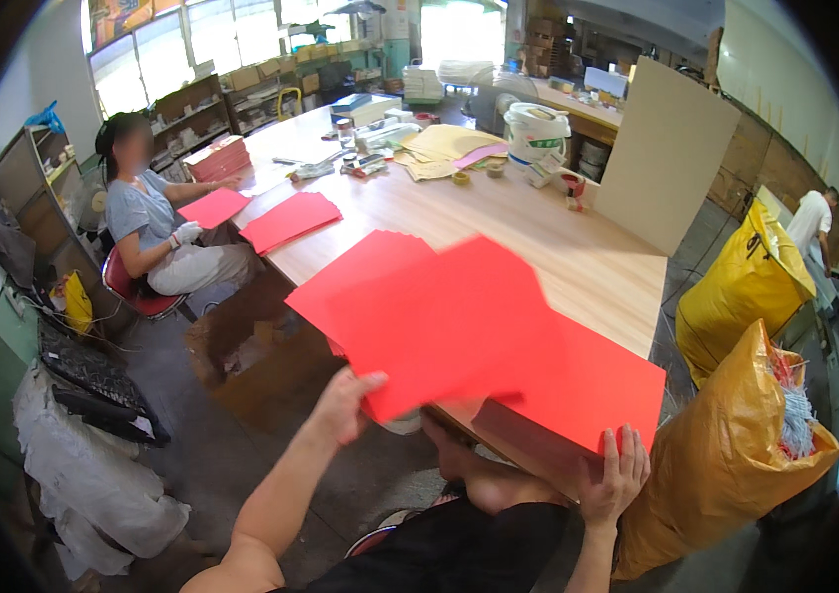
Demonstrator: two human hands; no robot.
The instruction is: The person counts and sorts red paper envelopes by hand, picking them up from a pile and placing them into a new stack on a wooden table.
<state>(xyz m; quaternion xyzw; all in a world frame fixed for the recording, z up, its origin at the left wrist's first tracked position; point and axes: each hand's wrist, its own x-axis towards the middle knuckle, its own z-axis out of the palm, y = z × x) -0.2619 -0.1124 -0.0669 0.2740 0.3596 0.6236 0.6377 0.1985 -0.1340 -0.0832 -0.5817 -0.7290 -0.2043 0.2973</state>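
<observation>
My left hand (345, 405) pinches the near corner of a red sheet (469, 316), which tilts above the table and is blurred by motion. Under its left part lies a pile of red sheets (365, 262), partly covered. To the right, more red paper (607, 385) lies along the near table edge; whether it is one sheet or a stack I cannot tell. My right hand (617, 474) rests its fingertips on that paper's near right corner, fingers stretched and slightly apart. Part of this paper is hidden by the raised sheet.
A seated person (148, 212) at the left handles a red sheet (214, 208), beside a fanned red pile (291, 222). A white bucket (536, 133), tan envelopes (444, 143) and a tall board (667, 158) stand farther back. Full sacks (716, 474) crowd the right; an open carton (261, 366) is below left.
</observation>
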